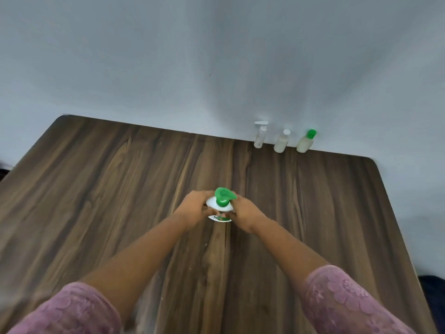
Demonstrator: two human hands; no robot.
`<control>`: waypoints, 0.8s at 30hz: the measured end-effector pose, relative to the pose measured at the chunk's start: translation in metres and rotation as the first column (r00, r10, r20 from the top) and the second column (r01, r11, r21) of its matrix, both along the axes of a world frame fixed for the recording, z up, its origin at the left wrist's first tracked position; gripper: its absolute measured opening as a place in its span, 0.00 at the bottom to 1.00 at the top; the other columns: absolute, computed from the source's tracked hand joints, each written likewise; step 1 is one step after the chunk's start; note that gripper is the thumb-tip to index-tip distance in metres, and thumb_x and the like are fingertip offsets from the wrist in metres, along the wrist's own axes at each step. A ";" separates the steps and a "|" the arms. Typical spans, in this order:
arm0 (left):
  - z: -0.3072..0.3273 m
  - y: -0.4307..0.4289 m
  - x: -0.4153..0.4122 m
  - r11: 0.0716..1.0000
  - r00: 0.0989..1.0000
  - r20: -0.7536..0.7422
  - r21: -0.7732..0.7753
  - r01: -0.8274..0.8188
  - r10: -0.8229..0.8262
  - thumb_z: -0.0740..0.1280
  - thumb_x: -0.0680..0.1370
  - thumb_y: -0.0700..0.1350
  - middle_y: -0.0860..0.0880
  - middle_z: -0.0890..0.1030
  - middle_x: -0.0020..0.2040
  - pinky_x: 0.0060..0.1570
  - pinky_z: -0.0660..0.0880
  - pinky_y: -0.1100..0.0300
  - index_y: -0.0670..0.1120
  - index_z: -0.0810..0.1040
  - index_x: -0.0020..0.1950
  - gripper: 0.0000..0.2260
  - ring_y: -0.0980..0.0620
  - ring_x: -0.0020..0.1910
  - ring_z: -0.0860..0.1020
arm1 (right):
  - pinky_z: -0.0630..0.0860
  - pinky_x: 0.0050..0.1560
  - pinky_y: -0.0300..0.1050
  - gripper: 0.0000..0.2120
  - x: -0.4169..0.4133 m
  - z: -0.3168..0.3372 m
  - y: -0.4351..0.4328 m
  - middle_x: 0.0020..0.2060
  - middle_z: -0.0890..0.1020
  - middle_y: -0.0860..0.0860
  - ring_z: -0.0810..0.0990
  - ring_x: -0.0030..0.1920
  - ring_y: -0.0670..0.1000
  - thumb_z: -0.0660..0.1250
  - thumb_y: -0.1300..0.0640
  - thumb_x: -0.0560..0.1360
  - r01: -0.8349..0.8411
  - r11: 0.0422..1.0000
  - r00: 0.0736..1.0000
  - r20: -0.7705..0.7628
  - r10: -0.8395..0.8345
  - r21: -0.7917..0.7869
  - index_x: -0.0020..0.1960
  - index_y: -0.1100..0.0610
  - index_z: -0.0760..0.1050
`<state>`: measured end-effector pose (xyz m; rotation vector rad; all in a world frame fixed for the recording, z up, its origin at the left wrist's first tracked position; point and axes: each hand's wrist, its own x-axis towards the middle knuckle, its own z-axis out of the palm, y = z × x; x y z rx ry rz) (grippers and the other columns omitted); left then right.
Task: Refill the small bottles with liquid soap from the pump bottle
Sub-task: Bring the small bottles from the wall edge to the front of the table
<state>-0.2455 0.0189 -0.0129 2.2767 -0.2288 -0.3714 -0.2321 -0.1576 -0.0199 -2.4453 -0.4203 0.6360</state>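
Note:
A white pump bottle (220, 206) with a green pump head (224, 195) stands in the middle of the wooden table (96, 189). My left hand (195, 208) grips its left side and my right hand (244, 210) grips its right side, fingers curled round the body. Three small bottles stand in a row at the far edge by the wall: a clear one with a white pump (260, 137), one with a white cap (281, 142) holding pale liquid, and one with a green cap (305, 142), also pale inside.
A grey wall (216, 68) rises directly behind the table's far edge. The table's rounded right corner (375, 162) lies just beyond the small bottles. Dark floor or fabric shows at the lower right (433, 290).

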 end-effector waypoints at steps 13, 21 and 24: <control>-0.019 0.002 -0.120 0.996 1.000 0.014 -0.086 0.015 -0.014 0.74 0.71 0.44 0.57 0.80 0.51 0.49 0.72 0.69 0.48 0.79 0.59 0.17 0.59 0.50 0.79 | 0.69 0.55 0.44 0.27 -0.127 -0.006 -0.008 0.58 0.76 0.57 0.75 0.57 0.57 0.59 0.49 0.70 0.031 0.999 0.999 -0.030 -0.029 0.043 0.66 0.60 0.68; -0.023 0.004 -0.149 0.997 0.999 0.038 -0.077 0.025 -0.022 0.69 0.69 0.56 0.55 0.82 0.51 0.49 0.77 0.53 0.52 0.78 0.59 0.20 0.57 0.49 0.80 | 0.71 0.57 0.49 0.34 -0.157 -0.011 -0.011 0.57 0.76 0.55 0.75 0.56 0.55 0.51 0.40 0.66 0.024 0.993 1.000 -0.014 -0.023 0.119 0.64 0.59 0.69; -0.027 0.005 -0.156 0.995 0.998 0.056 -0.099 0.020 -0.014 0.70 0.70 0.57 0.55 0.82 0.52 0.51 0.77 0.53 0.51 0.78 0.60 0.20 0.58 0.51 0.80 | 0.72 0.57 0.49 0.33 -0.166 -0.014 -0.013 0.56 0.76 0.54 0.76 0.55 0.54 0.52 0.39 0.67 0.036 0.985 0.999 0.002 -0.037 0.170 0.64 0.59 0.70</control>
